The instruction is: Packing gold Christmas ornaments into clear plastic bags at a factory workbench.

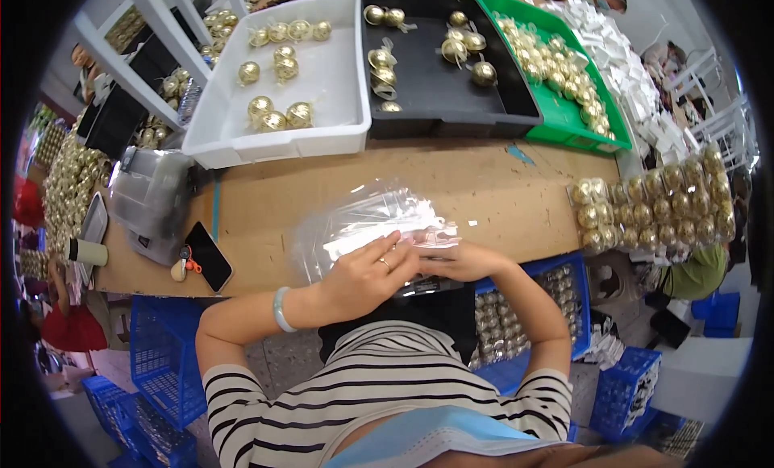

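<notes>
A crumpled, glossy piece of clear plastic packaging [355, 218] lies on the table edge in front of me. My left hand [372, 268], with a ring on one finger, bends over its near side and grips it. From the other side my right hand [461, 261] holds the same packaging, some of its fingers showing through the film. The two hands meet at the middle, so their fingertips are partly hidden. Glare covers much of the film, and whether it is a bag or a folded box I cannot tell.
Gold ball ornaments lie in a white tray [278, 149], a black tray [451, 129] and a green tray [576, 137] along the far side. Clear packs of gold balls [657, 206] stand at right. At left are a phone [209, 257], stacked clear plastic [149, 198] and a cup [87, 252].
</notes>
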`<state>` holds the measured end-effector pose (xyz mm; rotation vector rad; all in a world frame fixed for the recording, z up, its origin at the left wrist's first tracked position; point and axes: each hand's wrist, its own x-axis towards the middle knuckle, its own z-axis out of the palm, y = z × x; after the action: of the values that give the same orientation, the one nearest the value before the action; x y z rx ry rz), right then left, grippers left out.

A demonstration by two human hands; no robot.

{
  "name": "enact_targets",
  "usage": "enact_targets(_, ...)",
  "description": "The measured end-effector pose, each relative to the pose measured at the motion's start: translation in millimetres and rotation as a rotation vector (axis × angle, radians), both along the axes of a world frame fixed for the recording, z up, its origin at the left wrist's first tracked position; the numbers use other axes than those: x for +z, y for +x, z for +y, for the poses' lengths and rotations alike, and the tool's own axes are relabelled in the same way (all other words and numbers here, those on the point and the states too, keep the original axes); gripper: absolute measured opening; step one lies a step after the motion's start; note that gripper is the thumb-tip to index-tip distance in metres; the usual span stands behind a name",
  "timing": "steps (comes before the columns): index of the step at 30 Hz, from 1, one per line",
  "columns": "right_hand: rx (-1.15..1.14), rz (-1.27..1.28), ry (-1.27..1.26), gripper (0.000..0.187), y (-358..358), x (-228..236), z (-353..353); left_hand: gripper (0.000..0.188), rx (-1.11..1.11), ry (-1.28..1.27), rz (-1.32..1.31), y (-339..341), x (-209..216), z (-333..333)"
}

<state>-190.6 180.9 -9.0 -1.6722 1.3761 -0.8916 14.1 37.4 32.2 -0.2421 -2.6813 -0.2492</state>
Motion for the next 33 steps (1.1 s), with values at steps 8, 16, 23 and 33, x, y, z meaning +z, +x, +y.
enact_targets(8,-0.579,0.352,0.5,0.031,12.6,15.3,3.4,0.096,0.282,0.075,-0.403,-18.2,-62.9,-38.3)
enact_targets(16,-0.695,0.811,-0.084,0.072,28.3,-41.8,-32.8,0.095,0.219,0.065,-0.415,-16.8,-72.2,-21.4)
enact_targets(23,-1.101,0.699,-0.077,0.073,74.0,-8.8,-6.7,0.083,0.346,0.506,-0.058,-19.4,-78.8,-26.4)
enact_targets(33,-0.573,0.185,-0.796,0.076,43.4,100.1,-22.2,0.079,-0.208,1.094,-0.411,-3.4,37.5,-63.1)
